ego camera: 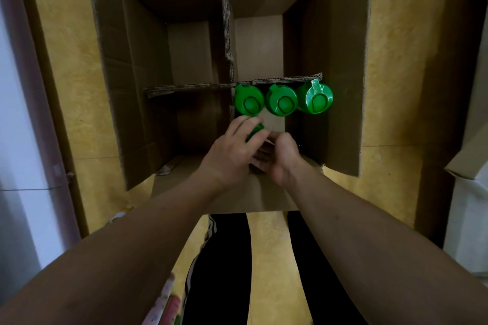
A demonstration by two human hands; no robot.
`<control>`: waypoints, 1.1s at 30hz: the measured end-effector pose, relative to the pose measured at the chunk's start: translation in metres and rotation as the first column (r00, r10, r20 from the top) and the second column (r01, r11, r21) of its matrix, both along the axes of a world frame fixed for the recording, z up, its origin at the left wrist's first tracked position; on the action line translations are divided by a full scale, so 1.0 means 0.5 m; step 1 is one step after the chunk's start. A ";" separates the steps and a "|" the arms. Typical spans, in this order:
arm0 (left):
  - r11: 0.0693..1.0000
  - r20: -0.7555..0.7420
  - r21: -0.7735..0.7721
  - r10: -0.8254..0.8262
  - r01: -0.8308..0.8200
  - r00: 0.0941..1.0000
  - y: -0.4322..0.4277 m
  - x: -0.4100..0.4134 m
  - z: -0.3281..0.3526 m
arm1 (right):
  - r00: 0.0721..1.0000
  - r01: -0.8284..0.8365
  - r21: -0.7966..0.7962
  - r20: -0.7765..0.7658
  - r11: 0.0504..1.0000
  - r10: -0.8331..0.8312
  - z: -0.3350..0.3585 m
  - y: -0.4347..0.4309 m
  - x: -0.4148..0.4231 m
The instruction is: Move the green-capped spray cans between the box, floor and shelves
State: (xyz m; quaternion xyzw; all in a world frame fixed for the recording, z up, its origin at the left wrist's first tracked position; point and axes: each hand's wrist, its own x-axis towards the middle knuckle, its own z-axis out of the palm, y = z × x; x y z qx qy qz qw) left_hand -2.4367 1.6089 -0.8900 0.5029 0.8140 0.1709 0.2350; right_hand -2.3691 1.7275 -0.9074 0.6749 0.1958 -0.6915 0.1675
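An open cardboard box (324,87) stands on the yellow floor, split into four compartments by a cardboard cross divider (229,34). In the near right compartment three green-capped bottles stand in a row against the divider: left cap (248,103), middle cap (281,103), right cap (317,100). My left hand (232,150) grips a fourth green-capped bottle (255,132) just in front of that row, over the same compartment. My right hand (280,158) curls against it from the right; most of the bottle is hidden by both hands.
The box's flaps spread out to the left (111,87), right (340,113) and toward me (227,192). The other three compartments look empty. Another cardboard flap (470,155) shows at the right edge, a wall and door frame (45,113) on the left. My legs stand below.
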 end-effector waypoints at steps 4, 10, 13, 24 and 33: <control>0.999 0.001 0.005 0.043 -0.043 0.999 -0.024 -0.005 0.036 | 0.997 -0.072 0.018 0.022 0.997 0.072 0.028 0.005 -0.005; 0.993 -0.069 -0.087 0.076 -0.082 0.995 -0.008 -0.077 0.168 | 0.803 -0.593 0.381 0.222 0.709 0.553 0.162 0.075 -0.038; 0.986 -0.143 -0.121 0.097 -0.114 0.985 0.042 -0.124 0.281 | 0.658 -0.703 0.556 0.273 0.443 0.702 0.281 0.131 -0.072; 0.918 -0.253 -0.063 0.365 -0.391 0.896 0.182 -0.232 0.876 | 0.374 -0.593 0.778 0.494 -0.207 0.785 0.874 0.319 -0.170; 0.919 -0.372 0.209 0.392 -0.335 0.842 0.245 -0.254 1.339 | 0.485 -0.413 0.783 0.621 -0.464 0.616 1.369 0.395 -0.153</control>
